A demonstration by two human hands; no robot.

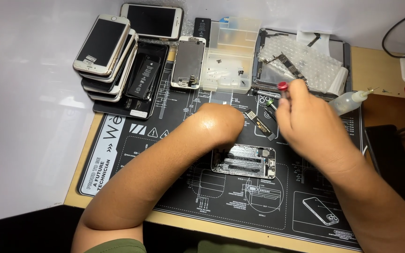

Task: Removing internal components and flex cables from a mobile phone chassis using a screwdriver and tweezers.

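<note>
An opened phone housing (pixel 251 161) with its insides bare lies in the middle of a black printed work mat (pixel 118 154). My left arm (pixel 216 122) reaches across the mat and its rounded end rests at the housing's upper left edge; no fingers show. My right hand (pixel 308 119) hovers above and to the right of the housing, closed around a small screwdriver with a red cap (pixel 282 86) that sticks up from the fist. A black flex part (pixel 261 122) lies on the mat between the two arms.
At the back left is a stack of phones (pixel 104 51), with a black battery (pixel 144 77) beside it. Further right are a screen assembly (pixel 188 63), a clear parts box (pixel 228 56), bubble wrap with a board (pixel 305 63), a squeeze bottle (pixel 350 100) and a dark phone (pixel 392 159).
</note>
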